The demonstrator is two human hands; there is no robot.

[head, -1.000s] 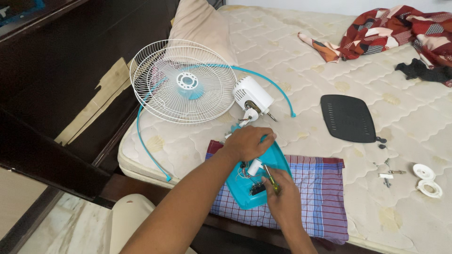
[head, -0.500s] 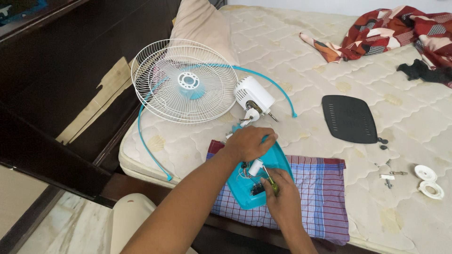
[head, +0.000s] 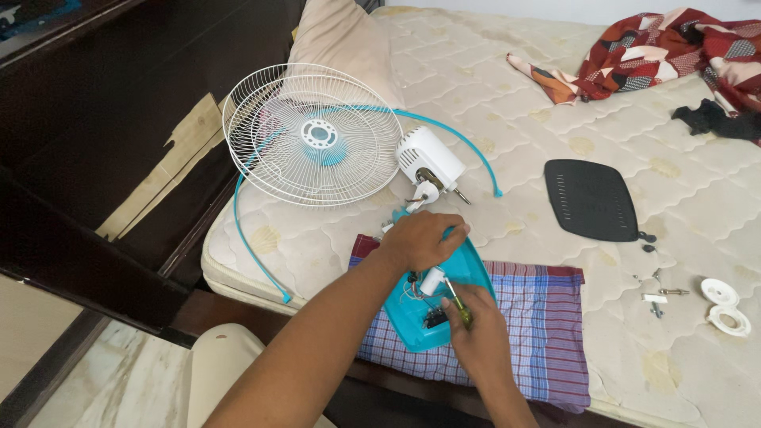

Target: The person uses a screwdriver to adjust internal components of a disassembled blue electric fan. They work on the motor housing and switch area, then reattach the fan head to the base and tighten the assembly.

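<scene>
Teal fan base (head: 428, 317) lies open-side up on checked cloth (head: 531, 333) at bed edge. Left hand (head: 420, 238) clamps its rim; right hand (head: 476, 329) pinches a screwdriver (head: 458, 299) among wires and a white part inside. Risk: tip slipping, nicking wires. Loose screws (head: 658, 297) on mattress (head: 507, 119) could roll off

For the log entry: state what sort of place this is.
Most likely a bedroom at home, used as a repair spot: a bare quilted mattress with a pillow, crumpled clothing, and a dismantled fan's base on a checked cloth.
</scene>
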